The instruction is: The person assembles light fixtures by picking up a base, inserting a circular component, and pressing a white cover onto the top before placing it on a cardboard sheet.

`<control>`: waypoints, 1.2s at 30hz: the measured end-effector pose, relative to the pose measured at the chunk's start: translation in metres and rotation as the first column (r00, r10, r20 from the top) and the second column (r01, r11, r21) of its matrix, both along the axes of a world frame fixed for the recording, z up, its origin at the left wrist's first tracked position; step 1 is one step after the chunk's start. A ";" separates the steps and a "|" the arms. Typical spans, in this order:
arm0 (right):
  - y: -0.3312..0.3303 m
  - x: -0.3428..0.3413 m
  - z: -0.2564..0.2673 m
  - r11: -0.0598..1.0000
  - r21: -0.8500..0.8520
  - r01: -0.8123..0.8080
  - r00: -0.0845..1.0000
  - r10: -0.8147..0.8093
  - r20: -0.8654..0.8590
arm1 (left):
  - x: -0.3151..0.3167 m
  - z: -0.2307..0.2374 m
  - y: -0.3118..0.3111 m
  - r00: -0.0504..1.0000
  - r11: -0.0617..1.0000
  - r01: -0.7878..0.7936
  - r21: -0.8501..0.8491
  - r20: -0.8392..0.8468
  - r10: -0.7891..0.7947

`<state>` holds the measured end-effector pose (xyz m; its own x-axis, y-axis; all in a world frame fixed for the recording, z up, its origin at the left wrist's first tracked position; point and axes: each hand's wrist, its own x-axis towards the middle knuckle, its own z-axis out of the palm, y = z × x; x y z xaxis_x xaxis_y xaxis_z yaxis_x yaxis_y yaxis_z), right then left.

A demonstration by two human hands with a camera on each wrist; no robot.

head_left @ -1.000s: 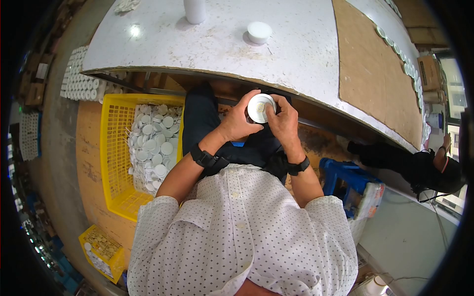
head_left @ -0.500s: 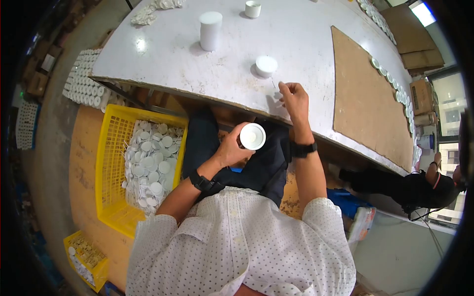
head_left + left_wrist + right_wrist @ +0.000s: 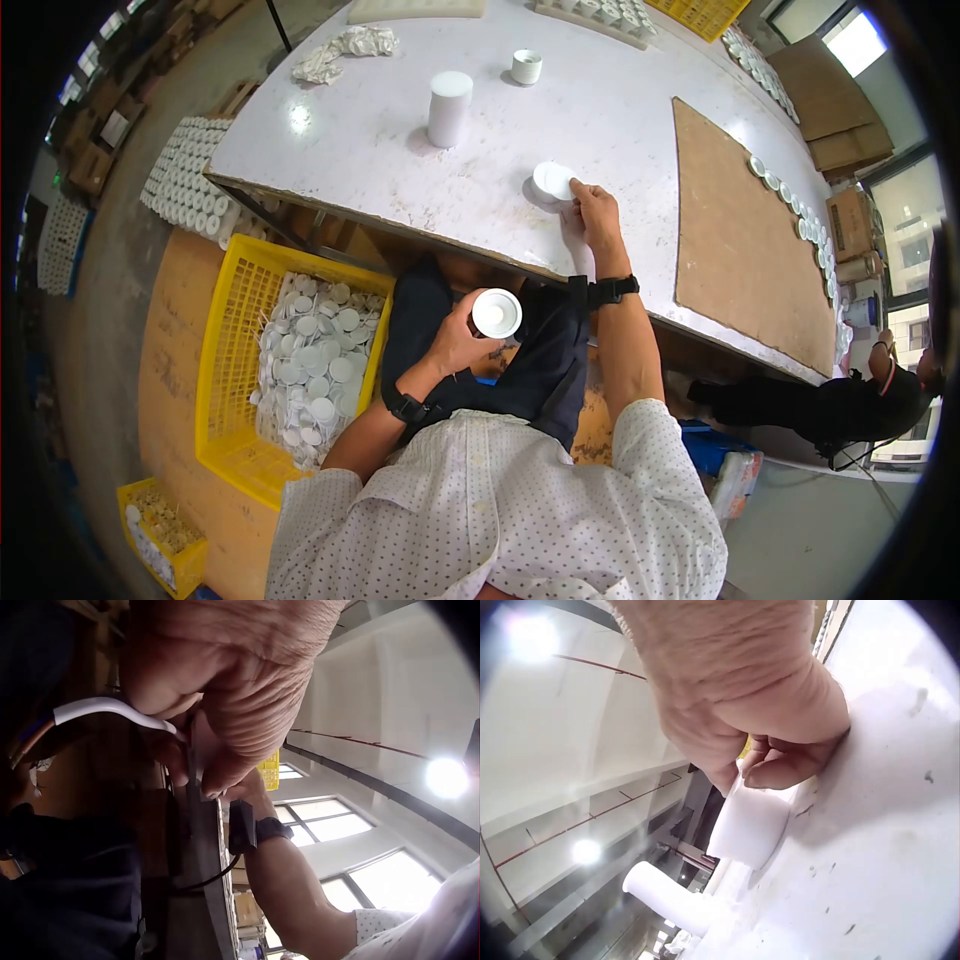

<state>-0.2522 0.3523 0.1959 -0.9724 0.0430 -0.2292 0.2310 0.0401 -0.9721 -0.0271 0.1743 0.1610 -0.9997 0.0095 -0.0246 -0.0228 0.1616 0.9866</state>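
The left hand [image 3: 458, 340] curls round a white fitting [image 3: 497, 314] just off the counter's [image 3: 610, 120] near edge; the right hand [image 3: 600, 213] pinches at the right edge of a low white tub [image 3: 550, 183] on it. Both pieces look light, stiff and smooth, likely best held by the sides, clear of the fitting's cable [image 3: 105, 710]. Fingers hide the fitting's underside; whether they pinch rim or lid is unclear.
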 end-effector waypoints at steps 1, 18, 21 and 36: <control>0.002 0.002 0.002 1.000 0.000 0.003 1.000 -0.003 -0.007 | 0.000 0.002 0.001 1.000 1.000 0.003 0.000 -0.007 -0.003; 0.019 0.105 0.000 0.870 -0.492 -0.017 0.999 0.028 0.015 | -0.024 0.017 0.013 0.998 0.968 0.024 0.250 -0.070 -0.006; 0.022 0.127 -0.006 0.897 -0.439 -0.053 0.994 0.091 0.066 | -0.027 0.021 0.015 0.998 0.957 0.026 0.288 -0.061 -0.008; -0.010 0.164 -0.006 0.975 -0.171 -0.141 0.986 0.153 0.062 | -0.025 0.015 0.026 0.997 0.964 0.056 0.258 -0.070 -0.039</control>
